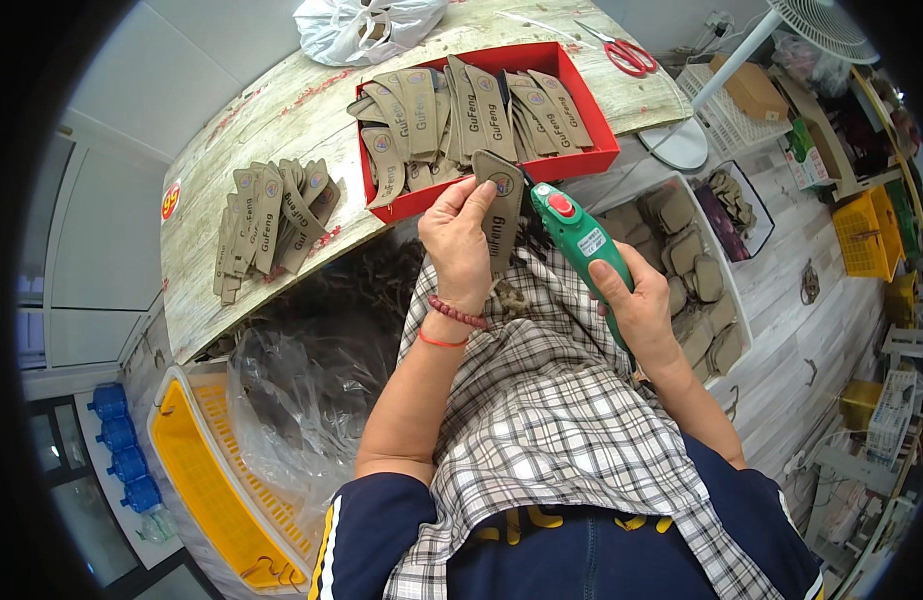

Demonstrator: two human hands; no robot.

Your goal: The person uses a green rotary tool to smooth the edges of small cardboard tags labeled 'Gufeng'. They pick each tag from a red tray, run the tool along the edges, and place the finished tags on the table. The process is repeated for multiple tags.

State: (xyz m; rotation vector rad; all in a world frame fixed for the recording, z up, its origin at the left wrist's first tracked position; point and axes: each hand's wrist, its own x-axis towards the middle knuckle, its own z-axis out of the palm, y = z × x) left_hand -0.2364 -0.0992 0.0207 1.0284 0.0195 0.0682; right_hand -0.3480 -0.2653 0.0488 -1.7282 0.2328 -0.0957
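Observation:
My left hand (459, 240) pinches a tan, tongue-shaped fabric piece (500, 222) with dark print and a small round emblem, held upright above my lap. In my right hand (634, 302) is a green pair of electric scissors (580, 238) with a red button. Their dark tip points at the piece's upper right edge; whether it touches, I cannot tell. Just beyond my hands, a red box (594, 160) holds many similar fabric pieces (485, 112). More of them lie in a fanned pile (272, 212) on the table to the left.
Red-handled scissors (632, 57) and a white plastic bag (370, 30) lie at the back of the worn wooden table (302, 110). To my right is a white bin (744, 335) of tan pads. A yellow basket (197, 470) and clear plastic (292, 385) are at lower left.

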